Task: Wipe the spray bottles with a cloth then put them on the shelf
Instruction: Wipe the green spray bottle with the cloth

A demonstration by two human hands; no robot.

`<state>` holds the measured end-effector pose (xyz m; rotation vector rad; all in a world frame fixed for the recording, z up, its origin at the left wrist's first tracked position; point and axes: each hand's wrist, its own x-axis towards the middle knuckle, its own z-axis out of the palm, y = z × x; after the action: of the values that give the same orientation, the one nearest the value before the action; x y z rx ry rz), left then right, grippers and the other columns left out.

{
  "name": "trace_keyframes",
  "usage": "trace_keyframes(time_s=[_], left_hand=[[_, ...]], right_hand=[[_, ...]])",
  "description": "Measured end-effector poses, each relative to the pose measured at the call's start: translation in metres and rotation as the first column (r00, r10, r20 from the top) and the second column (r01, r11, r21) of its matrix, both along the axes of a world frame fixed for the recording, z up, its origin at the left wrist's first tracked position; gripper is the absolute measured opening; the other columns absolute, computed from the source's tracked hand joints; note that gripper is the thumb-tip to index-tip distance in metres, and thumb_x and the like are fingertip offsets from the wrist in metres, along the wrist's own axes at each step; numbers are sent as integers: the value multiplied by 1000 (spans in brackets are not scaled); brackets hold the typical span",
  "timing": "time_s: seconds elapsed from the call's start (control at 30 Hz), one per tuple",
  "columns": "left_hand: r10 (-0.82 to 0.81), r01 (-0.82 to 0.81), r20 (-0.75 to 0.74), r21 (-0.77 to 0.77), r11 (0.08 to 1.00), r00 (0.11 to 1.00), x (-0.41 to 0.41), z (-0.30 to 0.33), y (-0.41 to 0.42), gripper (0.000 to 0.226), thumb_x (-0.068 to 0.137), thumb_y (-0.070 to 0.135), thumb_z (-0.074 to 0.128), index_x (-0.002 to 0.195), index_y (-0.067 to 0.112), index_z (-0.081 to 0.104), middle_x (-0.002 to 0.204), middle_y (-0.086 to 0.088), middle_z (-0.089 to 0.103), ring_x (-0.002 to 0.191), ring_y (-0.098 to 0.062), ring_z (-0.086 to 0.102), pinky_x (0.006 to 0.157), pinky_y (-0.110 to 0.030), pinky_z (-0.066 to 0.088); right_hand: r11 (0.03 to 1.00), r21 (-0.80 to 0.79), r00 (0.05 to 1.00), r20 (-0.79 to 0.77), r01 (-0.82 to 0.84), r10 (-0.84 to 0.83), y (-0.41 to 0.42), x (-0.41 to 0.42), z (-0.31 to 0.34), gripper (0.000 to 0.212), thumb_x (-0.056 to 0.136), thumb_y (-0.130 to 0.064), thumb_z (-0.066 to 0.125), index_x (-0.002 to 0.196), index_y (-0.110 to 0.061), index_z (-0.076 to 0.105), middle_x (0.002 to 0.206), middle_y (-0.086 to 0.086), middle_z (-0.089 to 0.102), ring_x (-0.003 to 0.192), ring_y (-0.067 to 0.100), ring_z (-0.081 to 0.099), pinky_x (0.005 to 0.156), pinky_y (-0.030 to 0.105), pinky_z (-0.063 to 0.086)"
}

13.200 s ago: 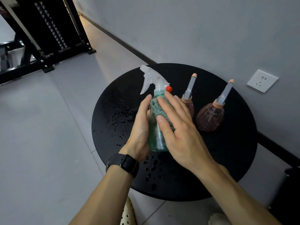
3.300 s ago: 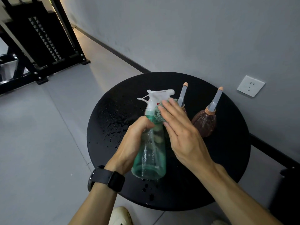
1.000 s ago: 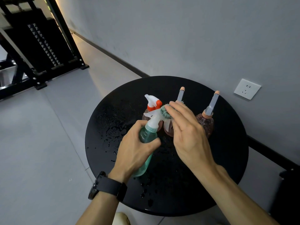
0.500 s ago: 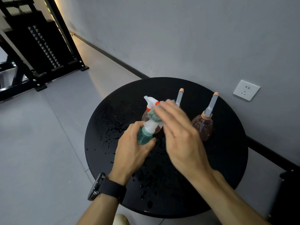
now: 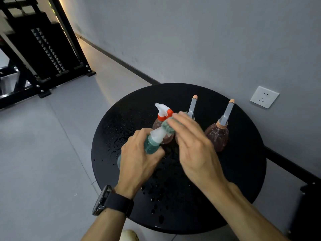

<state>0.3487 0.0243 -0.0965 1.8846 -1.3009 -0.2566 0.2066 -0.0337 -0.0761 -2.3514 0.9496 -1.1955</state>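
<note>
Far left, a black metal rack stands on the grey floor, well apart from the round black table that fills the middle of the view. A dark watch sits on the wrist of the left hand, whose fingers and thumb are curled round the body of the green spray bottle. The bottle is held above the wet tabletop and tipped, its neck and white trigger head pointing up and away to the right, out past the thumb, while most of its see-through green body is hidden inside the grip (only a sliver of the base shows at the hand's left edge). Water droplets speckle the table beneath and to the left of the hands. Just right of the bottle's head, the right hand lies with fingers mostly straight and close together, its fingertips pressing a small teal cloth against the white head; the hand is slightly blurred. Behind the cloth stands a pinkish bottle with an orange and white trigger, then a second pink bottle with a grey nozzle, largely hidden by the right hand. Further right, apart from both hands, a third pink bottle stands upright. A white wall socket is on the grey wall at far right.
</note>
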Motion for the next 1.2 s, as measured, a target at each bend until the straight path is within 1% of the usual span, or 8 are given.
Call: trace_keyframes(time_s=[0.3, 0.5, 0.7, 0.83, 0.97, 1.07, 1.13, 1.2], left_hand=[[22, 0, -167, 128, 992, 986, -5, 10, 6, 34, 68, 36, 70, 90, 41, 44, 77, 14, 61, 69, -5, 58, 61, -31, 43], [104, -79, -259, 106, 991, 960, -9, 16, 3, 46, 77, 61, 72, 96, 29, 45, 84, 11, 64, 77, -3, 60, 72, -33, 51], [60, -40, -348, 65, 997, 936, -8, 17, 1, 34, 84, 53, 69, 91, 23, 54, 85, 8, 67, 77, 1, 59, 63, -11, 45], [6, 23, -410, 65, 998, 912, -8, 22, 3, 26, 80, 59, 65, 91, 36, 67, 93, 11, 70, 85, 5, 60, 67, -4, 41], [-54, 88, -466, 51, 995, 883, -13, 29, 3, 10, 86, 56, 60, 80, 61, 65, 105, 14, 60, 94, 15, 54, 73, 3, 35], [-92, 121, -536, 18, 993, 839, -11, 24, 2, 12, 90, 55, 57, 99, 59, 64, 110, 15, 65, 99, 11, 59, 81, -5, 42], [-101, 109, -583, -21, 994, 806, -10, 18, 1, 40, 81, 63, 62, 118, 46, 59, 111, 13, 70, 104, -3, 65, 86, -21, 50], [-79, 79, -622, -29, 996, 779, -9, 17, -1, 51, 75, 62, 67, 117, 34, 59, 106, 11, 73, 100, -9, 69, 81, -24, 52]], right_hand=[[994, 59, 995, 7, 97, -98, -15, -14, 0, 37, 96, 4, 51, 132, -4, 59, 138, 6, 55, 136, 17, 43, 113, 11, 24], [987, 85, 988, 50, 138, -143, -17, -17, 1, 36, 97, 3, 50, 131, -4, 60, 139, 6, 55, 136, 15, 43, 112, 8, 22], [981, 132, 985, 85, 141, -153, -16, -16, 4, 36, 96, 4, 50, 130, -3, 60, 138, 5, 55, 135, 10, 42, 108, 2, 21], [969, 204, 975, 145, 136, -167, -16, -15, 5, 36, 97, 4, 50, 131, -5, 60, 138, 0, 55, 130, -1, 41, 102, -2, 23], [956, 266, 964, 196, 125, -180, -16, -14, 6, 36, 97, 3, 50, 130, -8, 60, 136, -3, 55, 127, -6, 39, 97, -5, 26], [953, 278, 963, 201, 118, -178, -15, -13, 6, 36, 97, 4, 51, 130, -7, 60, 135, -4, 55, 125, -9, 39, 96, -6, 26], [953, 281, 966, 193, 112, -170, -13, -12, 6, 36, 97, 4, 50, 130, -7, 60, 136, -3, 55, 126, -9, 38, 95, -6, 25], [953, 285, 969, 185, 104, -161, -12, -12, 6, 36, 97, 3, 50, 131, -7, 60, 138, -1, 55, 127, -6, 39, 96, -6, 25]])
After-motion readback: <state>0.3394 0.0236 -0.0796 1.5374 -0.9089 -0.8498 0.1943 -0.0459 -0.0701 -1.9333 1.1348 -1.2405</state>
